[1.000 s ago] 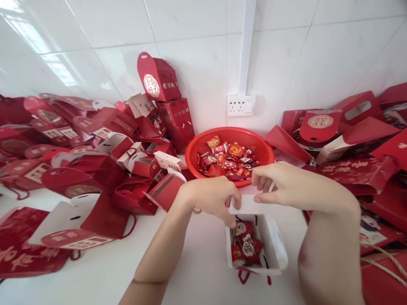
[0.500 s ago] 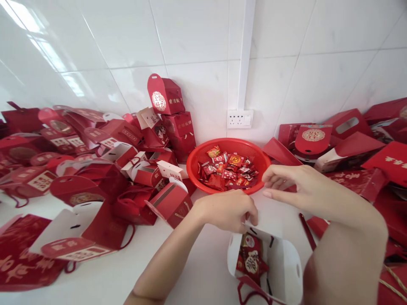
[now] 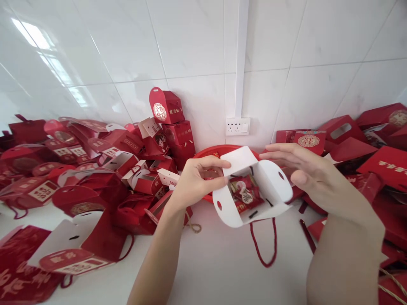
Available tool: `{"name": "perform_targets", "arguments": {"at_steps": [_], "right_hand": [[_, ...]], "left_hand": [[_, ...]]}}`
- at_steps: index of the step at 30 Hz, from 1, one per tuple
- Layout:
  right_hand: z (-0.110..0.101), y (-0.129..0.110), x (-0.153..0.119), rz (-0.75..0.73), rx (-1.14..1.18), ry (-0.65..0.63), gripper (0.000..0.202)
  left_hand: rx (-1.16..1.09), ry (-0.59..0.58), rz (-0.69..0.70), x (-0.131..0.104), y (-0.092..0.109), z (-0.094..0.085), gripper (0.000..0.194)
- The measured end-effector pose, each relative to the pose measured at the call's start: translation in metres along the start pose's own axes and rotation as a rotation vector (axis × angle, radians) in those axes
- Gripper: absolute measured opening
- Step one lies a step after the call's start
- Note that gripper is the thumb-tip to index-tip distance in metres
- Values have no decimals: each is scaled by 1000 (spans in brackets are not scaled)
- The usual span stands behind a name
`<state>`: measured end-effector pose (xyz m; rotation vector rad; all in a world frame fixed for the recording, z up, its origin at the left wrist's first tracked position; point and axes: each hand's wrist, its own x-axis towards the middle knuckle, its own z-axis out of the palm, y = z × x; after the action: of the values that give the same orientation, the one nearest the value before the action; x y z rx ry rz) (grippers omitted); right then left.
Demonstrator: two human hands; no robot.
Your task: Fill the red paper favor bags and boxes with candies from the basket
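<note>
A gift box [image 3: 274, 206] with white inner flaps gapes upward in the middle, its dark red cord handle [image 3: 266, 259] dangling below. Red candy packets [image 3: 245, 193] lie inside it. My left hand [image 3: 203, 178] pinches the box's left side between thumb and fingers. On the other side, my right hand [image 3: 311, 173] has its fingers stretched out and apart, close to the right flap; whether it touches the box I cannot tell. Behind the box is a red plastic basket [image 3: 212, 149], mostly covered by the box and hands.
Red gift boxes [image 3: 98, 178] crowd the left of the white table [image 3: 216, 267]. More red boxes [image 3: 349, 169] are heaped at right. A stack of boxes [image 3: 178, 137] stands against the tiled wall, near a power socket [image 3: 237, 126].
The gift box has risen from the table's near side and moved forward, now in front of the basket. My left hand has taken hold of it. My right hand's fingers have spread.
</note>
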<state>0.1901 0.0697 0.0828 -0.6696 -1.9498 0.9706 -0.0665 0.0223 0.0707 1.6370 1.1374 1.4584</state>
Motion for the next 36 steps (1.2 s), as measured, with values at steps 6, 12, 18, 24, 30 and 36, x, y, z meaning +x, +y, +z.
{"name": "perform_targets", "arguments": {"at_steps": [6,12,18,24,30,36], "right_hand": [[2,10,4,36,26,-102,69],[1,22,12,136,-164,-168,69],[13,35,27,210,-228,-93,61],[22,43,31,163,-52,-90,77],[20,41,32,147,-24,-137,65],[18,39,32,101,-91,-181,39]], "left_hand": [[-22,165,-100,9,-15,0,30],[-2,220,-117,16,-21,0,28],[76,157,-33,18,-24,-2,33],[157,23,52,17,-31,-4,59],[225,-92,42,15,-30,-11,56],[229,-217,4,13,-26,-12,41]]}}
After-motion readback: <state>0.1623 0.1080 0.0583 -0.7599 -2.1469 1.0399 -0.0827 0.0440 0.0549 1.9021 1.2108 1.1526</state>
